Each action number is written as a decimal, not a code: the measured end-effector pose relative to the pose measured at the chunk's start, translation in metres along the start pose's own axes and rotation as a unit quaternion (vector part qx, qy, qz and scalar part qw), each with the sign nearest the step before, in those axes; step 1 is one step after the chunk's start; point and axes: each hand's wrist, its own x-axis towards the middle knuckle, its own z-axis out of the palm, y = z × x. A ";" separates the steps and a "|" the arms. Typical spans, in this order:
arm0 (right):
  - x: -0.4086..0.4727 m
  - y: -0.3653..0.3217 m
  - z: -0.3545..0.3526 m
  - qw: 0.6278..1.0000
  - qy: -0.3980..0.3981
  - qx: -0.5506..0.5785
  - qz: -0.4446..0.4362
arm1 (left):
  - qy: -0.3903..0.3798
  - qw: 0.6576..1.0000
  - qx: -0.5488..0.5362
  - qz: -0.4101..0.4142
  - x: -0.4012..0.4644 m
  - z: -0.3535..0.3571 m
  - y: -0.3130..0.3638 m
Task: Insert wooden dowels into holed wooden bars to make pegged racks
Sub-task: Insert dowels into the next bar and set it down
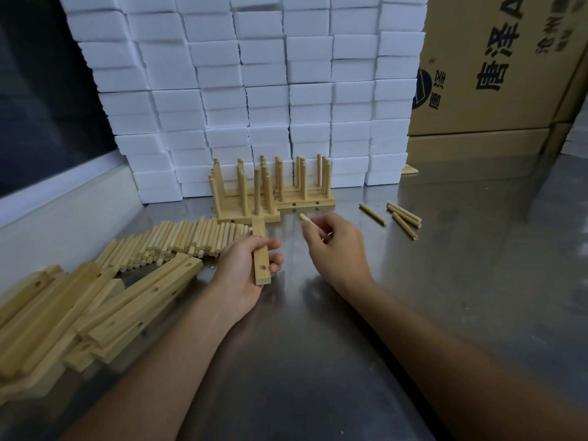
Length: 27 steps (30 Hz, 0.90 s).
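The left hand (pixel 246 265) grips a holed bar (pixel 261 249) in the middle of the desk (pixel 445 281). One peg (pixel 256 192) already stands in the bar's far end. The right hand (pixel 334 243) pinches a dowel (pixel 307 219) just beside the bar. A good way is to hold the bar flat and still, point the dowel tip at an open hole (pixel 263 268), then push it straight down so it does not lean. More dowels (pixel 178 240) lie close on the left.
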 end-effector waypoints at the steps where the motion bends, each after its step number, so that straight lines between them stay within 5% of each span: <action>1: 0.000 0.001 0.000 1.000 0.013 -0.011 -0.002 | -0.002 1.000 0.002 0.001 0.000 0.000 0.000; 27: -0.004 -0.005 -0.002 0.998 -0.015 -0.008 -0.067 | -0.032 0.999 0.016 0.014 -0.002 0.002 0.000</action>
